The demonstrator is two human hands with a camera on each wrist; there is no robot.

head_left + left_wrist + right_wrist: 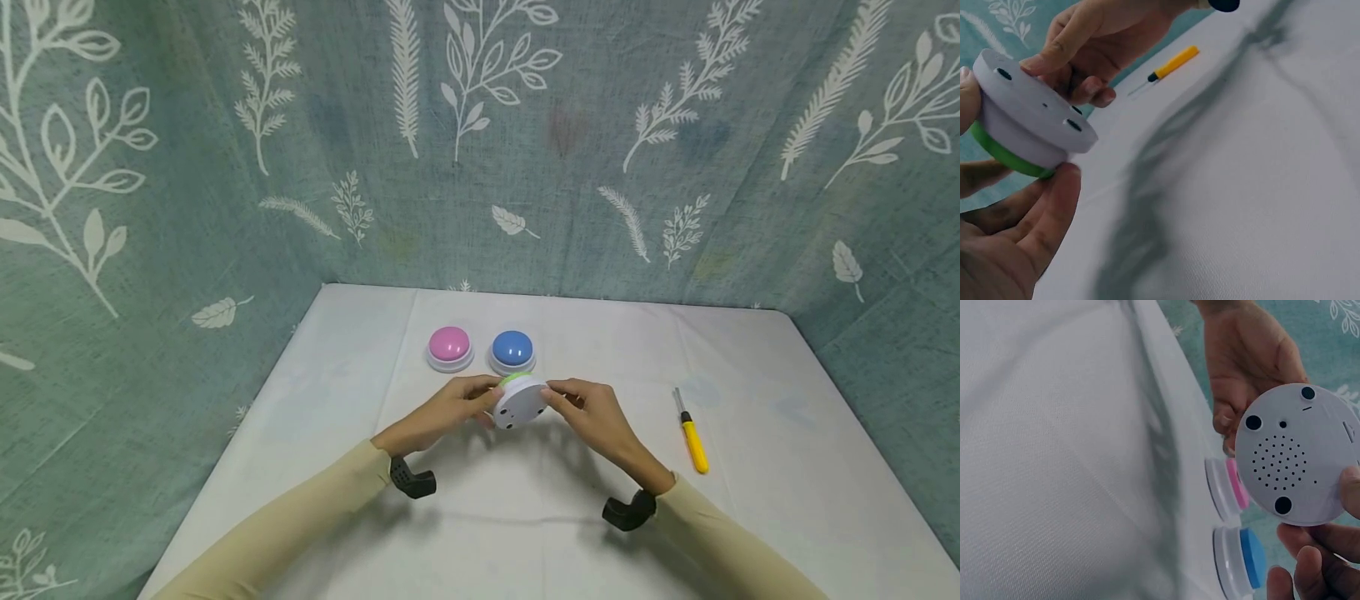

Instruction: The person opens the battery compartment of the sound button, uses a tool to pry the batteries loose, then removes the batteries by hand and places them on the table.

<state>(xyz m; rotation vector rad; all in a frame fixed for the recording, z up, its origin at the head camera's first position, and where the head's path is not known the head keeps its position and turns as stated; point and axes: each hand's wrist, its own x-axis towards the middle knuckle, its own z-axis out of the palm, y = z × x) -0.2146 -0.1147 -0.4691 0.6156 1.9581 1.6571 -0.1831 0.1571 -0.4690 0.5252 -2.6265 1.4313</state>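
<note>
Left hand [455, 407] and right hand [598, 418] are pinched onto opposite edges of a tilted green-topped button [521, 405]. Its perforated underside is exposed.

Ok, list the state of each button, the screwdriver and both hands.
Green button: held up off the table, tilted, underside showing
Pink button: upright on the table, dome up
Blue button: upright on the table, dome up
Screwdriver: lying flat
Left hand: gripping the green button
Right hand: gripping the green button
</note>
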